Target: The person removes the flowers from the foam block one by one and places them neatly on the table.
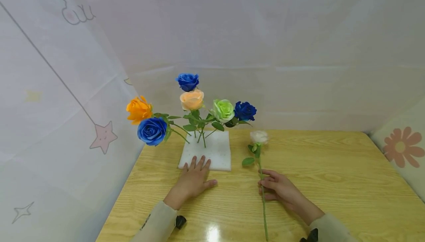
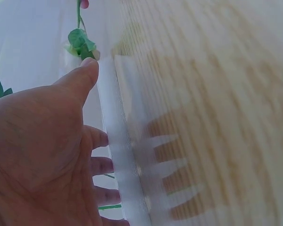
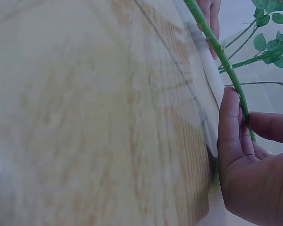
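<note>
My left hand [image 1: 196, 181] lies with spread, straight fingers on the near edge of a white foam block [image 1: 217, 157]. In the left wrist view its fingertips [image 2: 103, 165] rest at the foam's side. My right hand [image 1: 280, 188] pinches the green stem of a white artificial rose [image 1: 259, 137] between thumb and fingers. The bloom points toward the back wall and the stem's end toward me. In the right wrist view the stem [image 3: 226, 66] runs between thumb and fingers. Several roses stand in the foam, among them a peach rose [image 1: 192, 100] and a light green rose [image 1: 223, 110].
Leaning left from the foam are an orange rose [image 1: 139, 110] and a blue rose [image 1: 152, 131]. Another blue rose [image 1: 245, 111] leans right, and one more [image 1: 187, 82] rises at the back. A wooden table [image 1: 332, 175] lies beneath, with pale printed cloth [image 1: 299, 50] behind it.
</note>
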Available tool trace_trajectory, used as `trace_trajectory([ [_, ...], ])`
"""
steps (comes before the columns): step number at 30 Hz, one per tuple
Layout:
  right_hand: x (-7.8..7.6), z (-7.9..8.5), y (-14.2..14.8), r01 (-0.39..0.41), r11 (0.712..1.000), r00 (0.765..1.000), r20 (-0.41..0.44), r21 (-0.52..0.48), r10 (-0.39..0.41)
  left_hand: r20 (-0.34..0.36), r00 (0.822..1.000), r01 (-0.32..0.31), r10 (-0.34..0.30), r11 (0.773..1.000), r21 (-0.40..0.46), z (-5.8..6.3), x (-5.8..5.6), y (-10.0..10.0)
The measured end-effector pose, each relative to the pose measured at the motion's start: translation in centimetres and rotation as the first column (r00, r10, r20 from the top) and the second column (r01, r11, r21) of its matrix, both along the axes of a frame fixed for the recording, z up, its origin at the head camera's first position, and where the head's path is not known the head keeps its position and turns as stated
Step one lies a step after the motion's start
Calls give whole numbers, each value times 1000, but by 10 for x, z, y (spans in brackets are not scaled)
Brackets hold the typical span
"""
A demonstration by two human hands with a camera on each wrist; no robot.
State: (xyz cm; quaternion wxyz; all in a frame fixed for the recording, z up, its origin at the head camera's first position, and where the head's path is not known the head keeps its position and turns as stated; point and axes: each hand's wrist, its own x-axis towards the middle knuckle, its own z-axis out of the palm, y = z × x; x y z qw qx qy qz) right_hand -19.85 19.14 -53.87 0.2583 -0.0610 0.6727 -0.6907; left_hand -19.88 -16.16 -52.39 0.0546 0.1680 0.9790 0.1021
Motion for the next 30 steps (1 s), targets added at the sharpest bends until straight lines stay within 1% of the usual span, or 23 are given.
trace_trajectory([
  [7, -3, -1, -2, -18, 1000, 1000, -3, 17, 18, -9, 1000, 3, -3, 1000, -9, -3, -3, 0],
  [13, -5, 1, -5, -26, 999, 999, -23, 42, 27, 1, 1000, -8, 8, 1000, -15, -4, -4, 1],
  [18, -7, 2, -8, -22, 997, 999, -35, 70, 24, 2, 1000, -16, 16, 1000, -21, -4, -4, 2],
  [25, -9, -1, -9, -11, 994, 999, -40, 108, 16, 10, 1000, -18, 18, 1000, -26, -3, -4, 3],
  [30, -10, -1, -11, -6, 989, 997, -71, 145, 17, 4, 1000, -17, 17, 999, -36, -2, -4, 4],
])
